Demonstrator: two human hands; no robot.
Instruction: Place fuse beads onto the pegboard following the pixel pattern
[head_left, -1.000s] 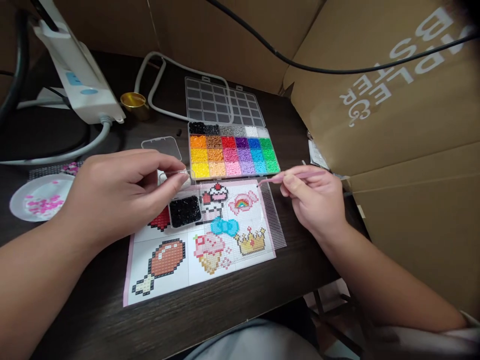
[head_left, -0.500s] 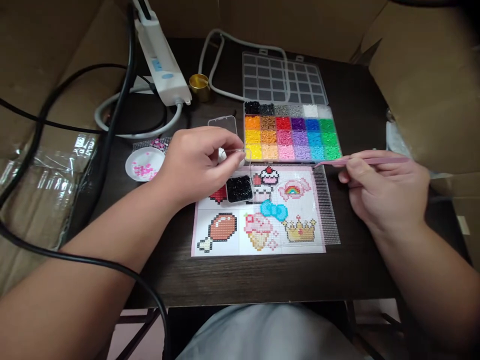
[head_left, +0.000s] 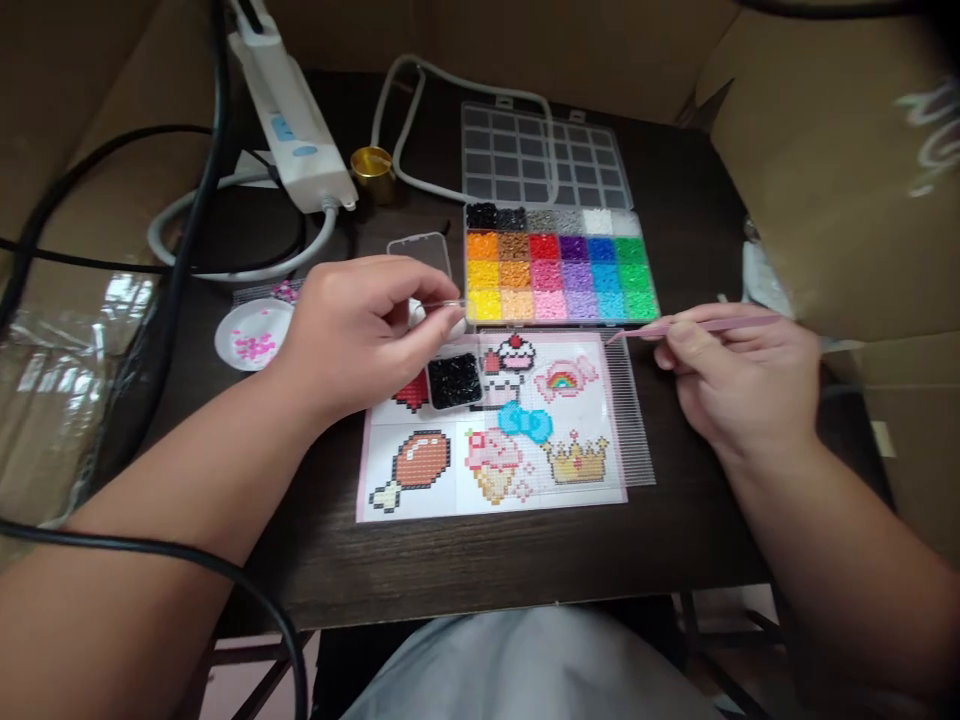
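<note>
My left hand point(head_left: 367, 330) pinches the edge of a clear plastic lid point(head_left: 459, 312) between thumb and fingertips. Just below it, a small clear box of black beads point(head_left: 455, 380) rests on the pattern sheet point(head_left: 416, 506). My right hand point(head_left: 739, 375) grips pink tweezers point(head_left: 720, 324), their tips pointing left over the sheet's upper right corner. A see-through pegboard point(head_left: 637, 440) overlies much of the sheet and sticks out past its right edge. On it lies a blue bead bow point(head_left: 525, 423). Printed pictures include a crown, an ice cream and a drumstick.
A divided case of coloured beads point(head_left: 574, 247) stands behind the sheet with its lid point(head_left: 546, 155) folded back. To the left are a white dish of pink beads point(head_left: 255, 335), a gold cup point(head_left: 373, 172), a power strip point(head_left: 292, 125) and black cables point(head_left: 195, 210). Cardboard walls surround the table.
The whole view has shifted a little, so things appear further left. Both hands keep their holds, on the lid and on the tweezers; the tweezer tips are slightly lower against the sheet's corner.
</note>
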